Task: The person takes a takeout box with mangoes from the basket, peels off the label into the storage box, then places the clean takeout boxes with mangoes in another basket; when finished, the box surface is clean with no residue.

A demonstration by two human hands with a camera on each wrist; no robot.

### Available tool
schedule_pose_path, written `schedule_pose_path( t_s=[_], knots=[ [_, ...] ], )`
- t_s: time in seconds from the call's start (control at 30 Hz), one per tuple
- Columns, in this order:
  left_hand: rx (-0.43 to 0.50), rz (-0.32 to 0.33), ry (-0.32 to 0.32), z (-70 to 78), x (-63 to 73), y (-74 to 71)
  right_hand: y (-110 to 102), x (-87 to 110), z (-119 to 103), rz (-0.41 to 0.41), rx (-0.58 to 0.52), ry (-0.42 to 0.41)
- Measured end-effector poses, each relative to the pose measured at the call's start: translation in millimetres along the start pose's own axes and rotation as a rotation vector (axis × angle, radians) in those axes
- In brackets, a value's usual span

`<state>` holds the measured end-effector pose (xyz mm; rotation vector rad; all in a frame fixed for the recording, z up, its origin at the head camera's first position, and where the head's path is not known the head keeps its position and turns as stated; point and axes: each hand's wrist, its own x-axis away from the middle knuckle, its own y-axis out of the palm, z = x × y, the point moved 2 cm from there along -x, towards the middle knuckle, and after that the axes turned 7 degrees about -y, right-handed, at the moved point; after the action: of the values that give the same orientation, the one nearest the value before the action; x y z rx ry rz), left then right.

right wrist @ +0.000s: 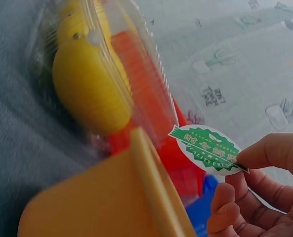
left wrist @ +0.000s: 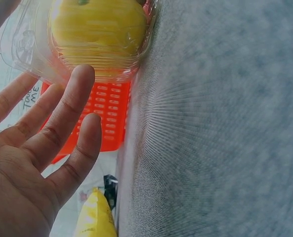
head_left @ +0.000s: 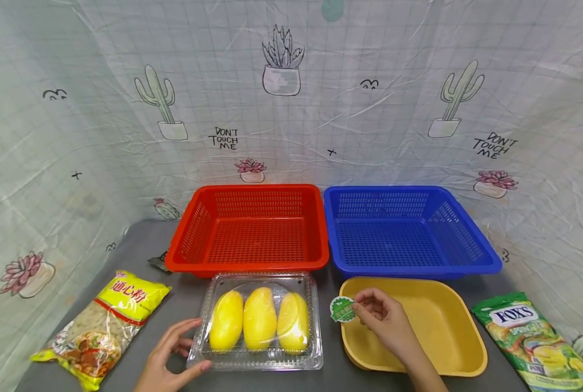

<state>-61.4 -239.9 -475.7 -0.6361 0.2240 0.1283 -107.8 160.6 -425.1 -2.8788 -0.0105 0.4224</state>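
My right hand (head_left: 381, 321) pinches a round green-and-white sticker (head_left: 342, 309) by its edge between thumb and forefinger, over the left rim of the yellow basin (head_left: 433, 326). In the right wrist view the sticker (right wrist: 210, 149) shows the words "quality fresh". A clear plastic clamshell box (head_left: 267, 362) stands in front of me with its lid down over three yellow mangoes (head_left: 259, 318). My left hand (head_left: 171, 359) is at the box's left side, fingers spread; in the left wrist view its fingertips are near the box wall (left wrist: 35, 44).
Behind the box stands a red basket (head_left: 252, 267), with a blue basket (head_left: 413, 269) to its right. A yellow pasta bag (head_left: 110, 326) lies at left, a green Fox's candy bag (head_left: 536, 340) at right. By the red basket's left corner lies a small dark packet (head_left: 160, 261).
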Motion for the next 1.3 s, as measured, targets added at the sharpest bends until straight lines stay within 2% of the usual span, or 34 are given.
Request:
schedule_pose_path(
  t_s=[0.4,0.57,0.67,0.93,1.17,1.23,1.3],
  knots=[
    [0.008,-0.001,0.021,-1.4,-0.3,1.8,-25.2,10.5,14.2,0.052,0.114,0.075],
    [0.010,-0.008,0.008,-1.3,-1.8,0.6,-37.4,17.0,24.2,0.051,0.158,0.207],
    [0.012,-0.012,0.018,-1.2,-2.5,0.1,-45.1,19.0,29.8,0.048,0.192,0.240],
    [0.016,-0.012,0.046,-2.6,-3.4,0.4,-63.9,20.7,37.0,0.004,0.290,0.209],
    [0.015,-0.010,0.018,-3.2,-1.0,1.9,-80.3,15.4,41.1,-0.076,0.390,0.065],
    [0.015,-0.004,0.005,-3.0,-0.1,1.6,-83.3,12.4,42.7,-0.102,0.410,0.072],
    [0.015,0.001,-0.003,-2.5,0.6,1.4,-85.9,9.4,44.3,-0.122,0.425,0.124]
  ],
)
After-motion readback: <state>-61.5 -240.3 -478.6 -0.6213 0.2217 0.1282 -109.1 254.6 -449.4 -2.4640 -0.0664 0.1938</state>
